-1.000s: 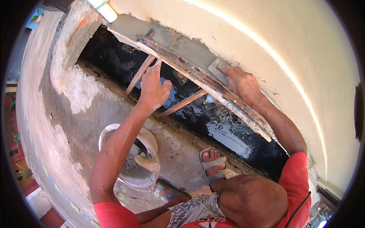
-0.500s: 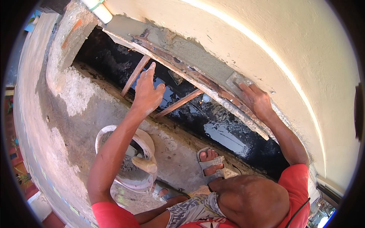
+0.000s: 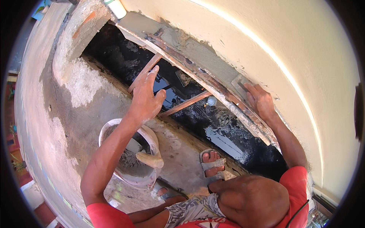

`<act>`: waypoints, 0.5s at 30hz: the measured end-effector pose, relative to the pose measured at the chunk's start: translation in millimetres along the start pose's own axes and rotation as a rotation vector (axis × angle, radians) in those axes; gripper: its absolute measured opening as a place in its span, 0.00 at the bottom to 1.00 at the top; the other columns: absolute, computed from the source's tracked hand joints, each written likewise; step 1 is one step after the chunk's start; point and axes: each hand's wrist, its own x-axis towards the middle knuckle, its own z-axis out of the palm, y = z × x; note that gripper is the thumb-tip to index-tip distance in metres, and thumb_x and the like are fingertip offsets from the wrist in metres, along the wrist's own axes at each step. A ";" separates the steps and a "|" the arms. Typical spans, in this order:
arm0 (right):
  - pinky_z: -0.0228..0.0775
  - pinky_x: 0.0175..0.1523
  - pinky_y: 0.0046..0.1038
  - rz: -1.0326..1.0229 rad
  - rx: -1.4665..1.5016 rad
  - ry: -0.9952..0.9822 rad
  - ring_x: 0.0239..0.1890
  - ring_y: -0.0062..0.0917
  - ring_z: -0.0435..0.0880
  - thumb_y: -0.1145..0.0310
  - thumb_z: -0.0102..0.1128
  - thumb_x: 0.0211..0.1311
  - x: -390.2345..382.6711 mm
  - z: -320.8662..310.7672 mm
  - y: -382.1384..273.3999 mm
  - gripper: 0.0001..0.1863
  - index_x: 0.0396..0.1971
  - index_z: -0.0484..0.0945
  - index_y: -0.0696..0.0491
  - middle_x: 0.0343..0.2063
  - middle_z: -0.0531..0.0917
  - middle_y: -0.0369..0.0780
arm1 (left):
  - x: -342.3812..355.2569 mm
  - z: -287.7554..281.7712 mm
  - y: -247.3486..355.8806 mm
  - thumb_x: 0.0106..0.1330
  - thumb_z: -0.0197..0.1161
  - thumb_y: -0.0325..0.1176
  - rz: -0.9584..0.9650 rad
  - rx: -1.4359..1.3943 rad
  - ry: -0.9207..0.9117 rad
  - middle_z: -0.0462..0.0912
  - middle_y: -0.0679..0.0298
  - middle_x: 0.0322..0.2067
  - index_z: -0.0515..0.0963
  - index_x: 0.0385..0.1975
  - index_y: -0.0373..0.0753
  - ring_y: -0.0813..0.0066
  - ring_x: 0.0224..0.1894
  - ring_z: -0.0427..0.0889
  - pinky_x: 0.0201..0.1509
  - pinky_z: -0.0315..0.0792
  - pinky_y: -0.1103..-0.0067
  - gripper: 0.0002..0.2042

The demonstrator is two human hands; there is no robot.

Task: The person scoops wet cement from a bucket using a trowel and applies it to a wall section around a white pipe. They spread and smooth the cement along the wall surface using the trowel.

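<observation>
Float (image 3: 239,81) right of upper centre. Near: left hand (image 3: 145,98), thumb and index spread, empty. Beyond: right hand (image 3: 261,100), fingers bent on float, pinch can't be told. Then mortar (image 3: 216,60) along wall (image 3: 311,57). Flat float, even pressure likely smooths best.

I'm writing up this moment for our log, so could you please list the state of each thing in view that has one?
Left hand: open, empty
Right hand: curled over flat grey tool
Flat grey tool: against the mortar
Mortar: spread along the wall
Bucket: upright, uncovered, partly filled
Wooden-handled tool: resting in bucket
Long board: rough-edged
Wooden struts: slanting over dark water
Dark water: reflecting light
Sandals: worn
</observation>
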 end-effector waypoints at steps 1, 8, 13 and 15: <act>0.79 0.35 0.39 0.023 -0.003 -0.008 0.28 0.41 0.83 0.74 0.62 0.58 -12.1 -4.0 1.8 0.20 0.53 0.76 0.50 0.31 0.79 0.44 | -9.4 -9.6 -1.8 0.61 0.58 0.25 0.023 0.002 0.011 0.68 0.47 0.58 0.59 0.68 0.34 0.50 0.63 0.66 0.70 0.57 0.67 0.32; 0.77 0.35 0.35 0.060 0.106 0.089 0.27 0.36 0.83 0.78 0.61 0.59 -8.2 -29.6 -23.0 0.18 0.50 0.79 0.54 0.31 0.82 0.47 | -83.0 -81.6 3.2 0.62 0.59 0.25 -0.135 0.032 0.003 0.63 0.43 0.62 0.57 0.70 0.38 0.44 0.65 0.62 0.70 0.56 0.63 0.33; 0.77 0.35 0.35 -0.148 0.133 0.099 0.28 0.36 0.83 0.74 0.60 0.61 126.4 -0.1 -79.0 0.19 0.53 0.78 0.53 0.32 0.82 0.48 | -126.0 -109.4 16.3 0.63 0.56 0.23 -0.133 0.065 -0.047 0.62 0.42 0.61 0.57 0.70 0.37 0.43 0.65 0.61 0.70 0.55 0.62 0.32; 0.77 0.38 0.38 -0.197 0.126 0.112 0.30 0.41 0.84 0.72 0.59 0.62 168.5 13.9 -95.0 0.18 0.54 0.77 0.53 0.35 0.83 0.50 | -155.4 -122.8 17.8 0.63 0.55 0.22 -0.141 0.120 -0.072 0.62 0.42 0.61 0.57 0.69 0.35 0.42 0.65 0.61 0.70 0.55 0.61 0.32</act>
